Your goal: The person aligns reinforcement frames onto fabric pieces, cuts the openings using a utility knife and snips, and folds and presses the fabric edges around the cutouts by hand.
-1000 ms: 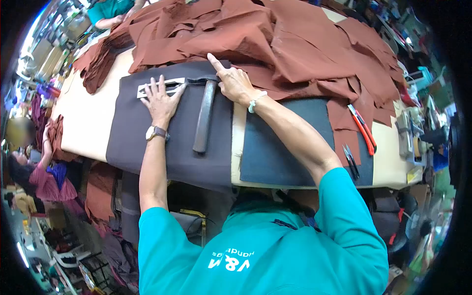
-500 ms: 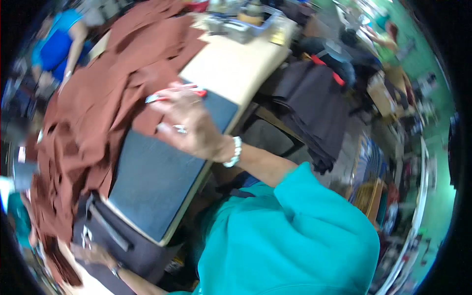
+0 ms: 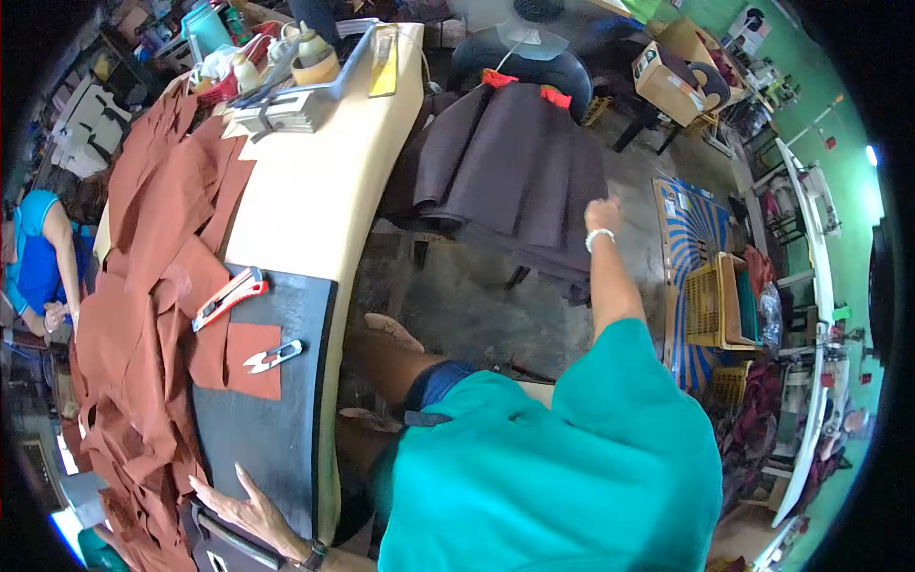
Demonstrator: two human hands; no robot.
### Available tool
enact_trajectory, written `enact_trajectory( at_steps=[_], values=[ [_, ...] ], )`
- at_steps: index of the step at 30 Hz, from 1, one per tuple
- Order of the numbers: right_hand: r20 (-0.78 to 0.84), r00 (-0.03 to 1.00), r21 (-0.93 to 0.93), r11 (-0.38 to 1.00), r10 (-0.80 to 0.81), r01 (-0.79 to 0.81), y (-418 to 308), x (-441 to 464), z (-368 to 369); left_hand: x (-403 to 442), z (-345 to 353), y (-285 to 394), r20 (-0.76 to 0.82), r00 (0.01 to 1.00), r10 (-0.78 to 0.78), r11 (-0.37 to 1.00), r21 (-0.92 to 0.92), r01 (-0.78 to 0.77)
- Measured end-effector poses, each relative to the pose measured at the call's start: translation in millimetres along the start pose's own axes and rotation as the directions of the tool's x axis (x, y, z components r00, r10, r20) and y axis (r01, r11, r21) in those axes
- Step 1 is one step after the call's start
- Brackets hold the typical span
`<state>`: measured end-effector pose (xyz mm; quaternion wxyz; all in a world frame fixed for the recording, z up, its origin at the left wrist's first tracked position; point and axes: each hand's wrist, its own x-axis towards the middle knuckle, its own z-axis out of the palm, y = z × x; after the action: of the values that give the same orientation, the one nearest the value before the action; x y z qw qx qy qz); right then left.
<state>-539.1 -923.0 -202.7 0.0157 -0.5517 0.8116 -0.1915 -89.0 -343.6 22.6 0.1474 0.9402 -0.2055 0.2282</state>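
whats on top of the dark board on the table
The dark board bears a small brown piece, snips partly over that piece, and part of the red utility knife. Brown sheets overlap its edge; what they cover can't be seen.

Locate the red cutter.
In the head view's left half, the red cutter lies over brown fabric and the black board, just beyond the snips.

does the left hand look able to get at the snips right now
Likely yes: the left hand is spread open at one end of the dark mat, and the snips lie uncovered on a brown scrap farther along it. Nothing visible stands between them.
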Motion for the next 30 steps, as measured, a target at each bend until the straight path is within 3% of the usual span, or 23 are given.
enact_trajectory(
  at_steps=[1,3,5,8,11,13,15,17,19,21,22,25,26,28,30],
  values=[
    [0.033,0.962,0.175,0.946,0.271,-0.273,-6.6,-13.1,-34.8,-1.3,1.3,2.1,0.001,1.000,0.001,1.000,-0.014,-0.001],
    [0.341,0.928,0.230,0.944,0.152,-0.239,38.1,5.7,-14.1,-2.3,3.6,7.9,0.014,1.000,0.003,0.999,-0.038,-0.002],
    [0.531,0.764,0.427,0.662,0.368,-0.616,69.5,2.9,-10.1,3.2,5.5,11.8,0.042,0.999,0.020,0.998,-0.059,-0.017],
    [0.800,0.435,0.268,0.402,0.413,-0.875,46.9,-25.7,-65.1,11.9,9.2,36.1,0.024,0.998,0.051,0.993,-0.103,-0.049],
    [0.835,0.547,0.516,0.253,0.067,-0.819,86.6,-21.1,-19.0,21.0,11.6,88.7,-0.036,0.987,0.156,0.967,-0.197,-0.160],
    [0.812,0.570,0.529,0.253,0.126,-0.810,79.0,-27.2,-30.1,25.5,17.0,128.2,-0.080,0.961,0.265,0.927,-0.254,-0.277],
    [0.814,0.565,0.519,0.266,0.136,-0.812,85.4,-18.7,-26.3,25.9,22.6,186.6,-0.128,0.855,0.503,0.736,-0.455,-0.501],
    [0.825,0.537,0.487,0.260,0.176,-0.833,96.1,-15.7,-6.9,2.1,42.8,250.1,-0.137,0.803,0.580,0.630,-0.549,-0.549],
    [0.872,0.474,0.443,0.213,0.124,-0.871,99.0,-27.9,2.2,-16.2,54.4,309.8,-0.067,0.608,0.791,0.459,-0.592,-0.662],
    [0.859,0.512,0.510,0.083,0.011,-0.856,122.7,-37.7,40.4,-38.3,61.1,373.9,-0.009,0.418,0.909,0.294,-0.697,-0.654],
    [0.843,0.536,0.537,0.015,-0.043,-0.843,133.9,-39.9,53.3,-55.0,72.7,399.7,-0.017,0.350,0.936,0.237,-0.706,-0.668],
    [0.890,0.454,0.447,-0.106,-0.050,-0.888,93.9,-53.4,-9.2,-109.2,120.6,462.6,-0.037,0.164,0.986,0.085,-0.731,-0.677],
    [0.842,0.523,0.500,-0.169,-0.137,-0.849,114.3,-46.9,17.2,-125.8,134.1,476.6,-0.035,0.109,0.993,0.050,-0.726,-0.686],
    [0.805,0.592,0.593,-0.023,0.044,-0.805,127.3,-36.9,21.1,-150.5,150.8,498.6,-0.035,0.002,0.999,-0.024,-0.717,-0.697],
    [0.687,0.705,0.694,0.129,0.175,-0.709,131.9,-30.3,16.0,-164.6,158.7,506.6,0.048,-0.052,0.997,0.001,-0.747,-0.665]
  ],
)
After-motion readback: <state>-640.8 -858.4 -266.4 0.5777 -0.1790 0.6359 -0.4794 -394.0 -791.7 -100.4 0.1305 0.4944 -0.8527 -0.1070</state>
